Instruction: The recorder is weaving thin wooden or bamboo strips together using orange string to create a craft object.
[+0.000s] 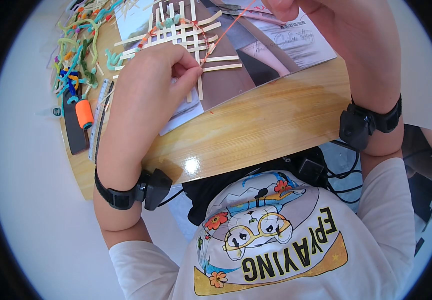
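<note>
A lattice of pale flat strips [221, 58], woven over and under each other, lies on a printed sheet. A curved band of orange-red thread and a light-teal fuzzy piece [168, 22] runs through it. My left hand [158, 75] bends over its near left part, thumb and forefinger pinched at the lattice's near edge, where the thread meets a strip. From there a taut orange thread [232, 25] slants up to the right. Its upper end runs to the closed fingers of my right hand [321, 22], raised and partly cut off by the top edge.
Printed sheets [316, 47] cover part of the wooden table [261, 117]. On the left lie a tangle of coloured pipe cleaners [88, 42], an orange thread spool [84, 114], a dark phone [77, 137], a clear ruler [96, 120] and a small bottle [56, 112].
</note>
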A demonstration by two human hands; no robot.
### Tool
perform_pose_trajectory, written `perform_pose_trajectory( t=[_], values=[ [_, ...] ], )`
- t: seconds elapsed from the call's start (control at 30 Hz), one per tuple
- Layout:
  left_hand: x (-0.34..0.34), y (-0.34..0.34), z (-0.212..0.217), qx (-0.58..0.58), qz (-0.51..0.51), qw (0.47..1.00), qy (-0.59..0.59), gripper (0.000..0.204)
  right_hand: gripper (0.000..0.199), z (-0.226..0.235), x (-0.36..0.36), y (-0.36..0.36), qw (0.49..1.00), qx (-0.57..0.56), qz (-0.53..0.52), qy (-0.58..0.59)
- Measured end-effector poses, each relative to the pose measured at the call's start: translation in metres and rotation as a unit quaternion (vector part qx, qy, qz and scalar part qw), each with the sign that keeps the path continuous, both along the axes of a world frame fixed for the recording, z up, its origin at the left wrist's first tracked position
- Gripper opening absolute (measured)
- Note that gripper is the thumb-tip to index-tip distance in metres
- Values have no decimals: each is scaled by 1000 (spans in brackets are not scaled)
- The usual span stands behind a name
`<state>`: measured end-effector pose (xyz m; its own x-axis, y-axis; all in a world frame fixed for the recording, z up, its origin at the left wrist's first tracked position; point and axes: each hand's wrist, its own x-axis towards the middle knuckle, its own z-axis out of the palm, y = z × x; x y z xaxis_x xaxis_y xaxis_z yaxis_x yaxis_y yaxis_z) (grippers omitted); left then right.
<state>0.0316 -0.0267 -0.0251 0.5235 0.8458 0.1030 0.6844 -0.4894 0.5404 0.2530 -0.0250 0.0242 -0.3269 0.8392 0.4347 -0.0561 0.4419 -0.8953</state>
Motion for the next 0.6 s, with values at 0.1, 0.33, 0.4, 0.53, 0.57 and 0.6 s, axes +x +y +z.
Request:
perform_pose_trajectory(
  t=[0.1,0.33,0.4,0.53,0.57,0.6],
  values=[
    [-1,1,-1,6,0,1000,-4,9,19,1,0,1,999,29,-19,12],
    [-5,4,0,31,17,998,-48,10,20,-3,10,8,997,-26,-55,44],
    [-7,8,5,65,31,996,-60,10,20,-10,16,14,996,-15,-43,83],
    [-8,11,12,58,72,976,-196,13,20,-9,21,8,994,-18,-38,99],
    [-9,11,12,46,90,964,-248,14,20,-8,22,6,994,-8,-40,98],
    [-10,11,13,61,91,962,-250,15,21,-8,22,4,994,1,-42,97]
  ],
)
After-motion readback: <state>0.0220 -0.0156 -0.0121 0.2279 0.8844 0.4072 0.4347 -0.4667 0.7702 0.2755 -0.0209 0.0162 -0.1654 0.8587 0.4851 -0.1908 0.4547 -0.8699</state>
